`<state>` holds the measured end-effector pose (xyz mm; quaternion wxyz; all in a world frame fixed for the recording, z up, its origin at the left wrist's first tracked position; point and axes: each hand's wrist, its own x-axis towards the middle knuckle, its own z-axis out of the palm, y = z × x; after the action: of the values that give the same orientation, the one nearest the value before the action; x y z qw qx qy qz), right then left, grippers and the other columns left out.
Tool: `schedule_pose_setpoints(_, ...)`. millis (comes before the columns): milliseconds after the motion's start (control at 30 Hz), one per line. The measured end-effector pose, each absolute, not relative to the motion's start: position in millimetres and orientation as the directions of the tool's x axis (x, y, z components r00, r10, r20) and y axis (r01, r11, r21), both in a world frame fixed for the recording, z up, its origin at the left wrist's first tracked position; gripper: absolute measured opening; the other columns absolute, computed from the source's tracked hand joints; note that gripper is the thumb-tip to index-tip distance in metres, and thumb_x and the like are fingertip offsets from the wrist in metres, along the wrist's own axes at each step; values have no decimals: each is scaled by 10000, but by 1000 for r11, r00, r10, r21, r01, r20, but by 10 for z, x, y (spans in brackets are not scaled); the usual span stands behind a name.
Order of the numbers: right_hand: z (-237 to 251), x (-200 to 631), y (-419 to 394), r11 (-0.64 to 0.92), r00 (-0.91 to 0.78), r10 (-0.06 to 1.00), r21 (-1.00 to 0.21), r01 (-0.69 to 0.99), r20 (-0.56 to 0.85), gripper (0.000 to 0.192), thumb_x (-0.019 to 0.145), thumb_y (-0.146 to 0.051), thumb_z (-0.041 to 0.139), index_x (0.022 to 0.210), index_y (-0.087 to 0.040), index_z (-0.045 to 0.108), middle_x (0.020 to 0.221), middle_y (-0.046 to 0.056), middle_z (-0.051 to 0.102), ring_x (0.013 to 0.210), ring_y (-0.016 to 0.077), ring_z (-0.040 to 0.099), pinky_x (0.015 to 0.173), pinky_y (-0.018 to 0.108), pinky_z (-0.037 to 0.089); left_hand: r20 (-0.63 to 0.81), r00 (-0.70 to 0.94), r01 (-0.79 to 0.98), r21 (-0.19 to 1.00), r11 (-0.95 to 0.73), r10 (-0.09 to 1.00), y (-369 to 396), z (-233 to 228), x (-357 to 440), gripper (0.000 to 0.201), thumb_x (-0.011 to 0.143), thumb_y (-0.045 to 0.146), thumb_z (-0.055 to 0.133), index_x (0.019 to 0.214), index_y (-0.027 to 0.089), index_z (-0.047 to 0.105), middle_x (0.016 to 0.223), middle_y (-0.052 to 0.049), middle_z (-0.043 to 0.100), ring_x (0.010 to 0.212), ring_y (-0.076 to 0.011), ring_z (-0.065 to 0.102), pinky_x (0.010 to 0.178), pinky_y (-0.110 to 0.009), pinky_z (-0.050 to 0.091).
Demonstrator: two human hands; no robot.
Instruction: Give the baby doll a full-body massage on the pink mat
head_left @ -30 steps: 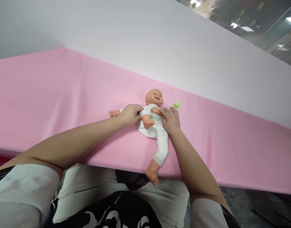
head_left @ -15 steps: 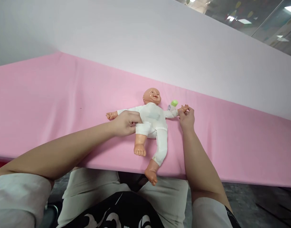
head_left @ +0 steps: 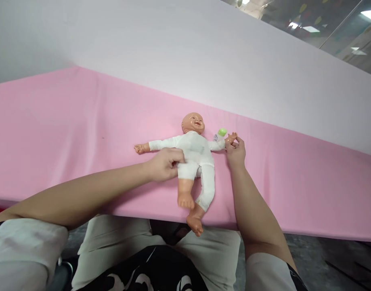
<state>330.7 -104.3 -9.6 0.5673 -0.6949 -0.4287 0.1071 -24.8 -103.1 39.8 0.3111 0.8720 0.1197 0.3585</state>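
A baby doll [head_left: 194,150] with a white cloth body and plastic head, hands and feet lies on its back on the pink-covered table [head_left: 52,121]. Closed at the doll's hip and upper thigh, on the left side of the view, is my left hand [head_left: 166,163], gripping the white cloth there. My right hand [head_left: 236,152] pinches the doll's small plastic hand on the other side. Just beyond that doll arm lies a small clear bottle with a green cap [head_left: 222,132], partly hidden by the arm. The doll's lower foot hangs over the table's near edge.
A pale wall or panel [head_left: 173,52] rises along the table's far side. Glass with ceiling light reflections [head_left: 339,36] shows at the upper right. My legs [head_left: 118,242] are under the near edge.
My left hand has shifted slightly right and down, and the doll's leg on that side has swung right, its foot now closer to the other foot. My right hand has barely moved.
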Motion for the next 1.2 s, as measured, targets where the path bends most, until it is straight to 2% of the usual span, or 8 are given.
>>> schedule_pose_setpoints(167,-1,2853,-1051,199,382,731,-712,673,565,509,927,-418,652,1408,-255,630,1327,92,740,1153,254,713,1026,471,597,522,470,302,663,-685,712,-733,343,-249,36,736,191,602,716,193,571,724,5,591,651,-135,531,590,-259,403)
schedule_pose_setpoints(300,26,2657,-1048,291,16,823,-446,846,567,406,927,-323,637,1322,-292,727,1403,66,715,1337,309,622,1212,570,451,369,487,352,747,-565,792,-533,254,-167,49,708,217,584,682,197,547,650,29,537,601,-126,489,531,-246,354)
schedule_pose_setpoints(400,25,2633,-1030,326,-65,842,-410,852,536,418,931,-289,622,1336,-296,726,1399,58,716,1338,309,624,1212,567,452,317,506,320,795,-516,802,-454,205,-126,88,713,250,593,672,198,534,622,44,505,572,-112,458,512,-235,328)
schedule_pose_setpoints(533,17,2683,-1017,267,61,839,-506,820,540,425,904,-362,692,1317,-271,732,1311,77,754,1213,307,685,1133,545,522,394,520,247,780,-575,758,-452,235,-163,79,713,255,589,684,188,558,644,41,531,603,-109,482,537,-222,358)
schedule_pose_setpoints(667,-19,2845,-995,259,308,792,-747,612,527,530,949,-460,646,1432,-241,629,1366,105,724,1207,261,707,1088,494,558,462,600,92,772,-629,654,-565,363,-275,82,734,228,600,678,180,564,658,32,565,611,-104,501,559,-215,393)
schedule_pose_setpoints(833,-152,3301,-973,168,540,766,-919,356,349,716,936,-548,627,1538,-211,434,1485,195,630,1194,259,726,917,444,640,471,800,-95,711,-697,371,-871,478,-328,141,783,162,642,659,178,575,662,20,557,609,-104,504,577,-231,385)
schedule_pose_setpoints(1000,-205,3626,-996,-144,675,684,-857,495,275,830,745,-457,797,1465,-169,500,1281,208,744,1161,325,743,1051,488,578,390,904,-174,711,-682,176,-1090,412,-217,237,776,103,634,627,187,469,648,24,502,593,-105,461,561,-248,347)
schedule_pose_setpoints(1200,24,3389,-1083,-277,648,719,-753,597,250,855,829,-459,719,1571,-153,426,1305,172,743,1150,310,739,1031,426,570,417,844,-102,744,-661,339,-992,313,-200,248,758,148,672,644,193,458,644,36,489,591,-100,433,555,-245,328)
